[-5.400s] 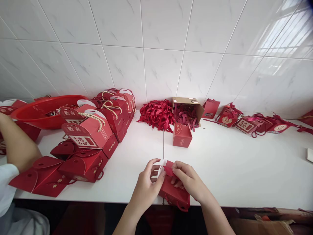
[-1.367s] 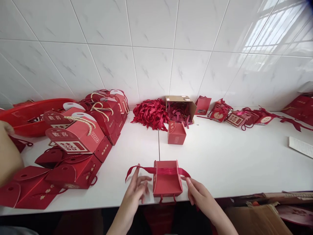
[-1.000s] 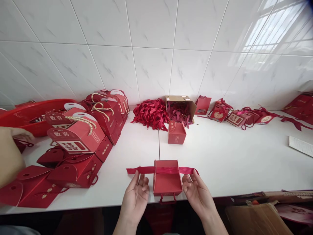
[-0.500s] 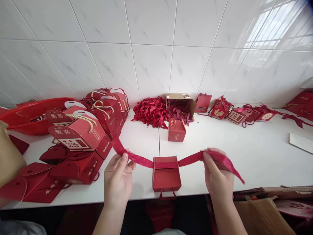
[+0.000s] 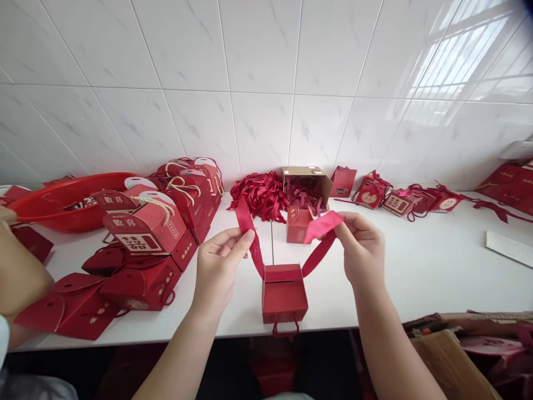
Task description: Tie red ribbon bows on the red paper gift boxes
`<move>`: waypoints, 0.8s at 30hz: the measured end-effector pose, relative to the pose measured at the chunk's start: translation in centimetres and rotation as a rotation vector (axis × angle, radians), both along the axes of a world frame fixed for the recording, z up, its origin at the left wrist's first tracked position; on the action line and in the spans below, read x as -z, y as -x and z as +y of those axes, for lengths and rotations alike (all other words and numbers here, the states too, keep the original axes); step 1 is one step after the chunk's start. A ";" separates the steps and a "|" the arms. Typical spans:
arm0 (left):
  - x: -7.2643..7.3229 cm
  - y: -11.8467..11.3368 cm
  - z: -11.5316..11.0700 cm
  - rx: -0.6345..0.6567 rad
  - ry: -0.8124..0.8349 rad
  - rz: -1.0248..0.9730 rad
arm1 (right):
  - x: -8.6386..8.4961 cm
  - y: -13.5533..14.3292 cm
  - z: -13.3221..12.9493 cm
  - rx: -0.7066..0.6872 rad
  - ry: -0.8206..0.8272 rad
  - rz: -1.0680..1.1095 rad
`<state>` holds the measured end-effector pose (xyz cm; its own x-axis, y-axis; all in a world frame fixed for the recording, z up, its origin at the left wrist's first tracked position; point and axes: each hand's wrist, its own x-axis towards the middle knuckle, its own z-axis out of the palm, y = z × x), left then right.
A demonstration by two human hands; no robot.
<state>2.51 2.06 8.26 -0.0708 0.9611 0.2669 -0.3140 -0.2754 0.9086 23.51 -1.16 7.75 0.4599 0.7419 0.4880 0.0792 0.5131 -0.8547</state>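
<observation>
A small red box (image 5: 285, 299) lies near the front edge of the white table, with a red cord handle toward the edge. Across its far part runs a red ribbon (image 5: 318, 254), both ends raised above the box. My left hand (image 5: 225, 261) pinches the left length between thumb and fingers, and its tip sticks up past them. The right length is pinched in my right hand (image 5: 361, 244), its lighter end folding over toward the middle. Another small red box (image 5: 298, 224) stands just behind, partly covered by that end.
Red gift boxes (image 5: 145, 233) are stacked at the left beside a red basin (image 5: 54, 214). At the wall are a ribbon pile (image 5: 260, 194) and a cardboard box (image 5: 327, 188) of ribbons. Another person's arm (image 5: 25, 272) shows at far left.
Both hands have risen and come closer together, drawing the ribbon ends up from the box. The right end now points inward instead of hanging outward.
</observation>
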 end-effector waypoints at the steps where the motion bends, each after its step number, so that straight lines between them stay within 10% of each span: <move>1: 0.1 0.0 0.1 0.003 -0.005 -0.021 | -0.2 0.1 0.1 -0.001 0.007 -0.014; 15: -0.4 -1.6 -0.3 0.085 -0.178 -0.104 | -2.2 0.0 0.4 -0.225 -0.097 0.141; 24: -2.0 -1.6 -1.3 0.163 -0.181 -0.167 | -0.4 0.7 -0.4 -0.352 -0.098 0.298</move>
<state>4.15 0.78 10.25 0.0233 0.9011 0.4330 -0.5089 -0.3621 0.7810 22.82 -1.52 8.13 0.3197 0.8347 0.4484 -0.3557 0.5444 -0.7597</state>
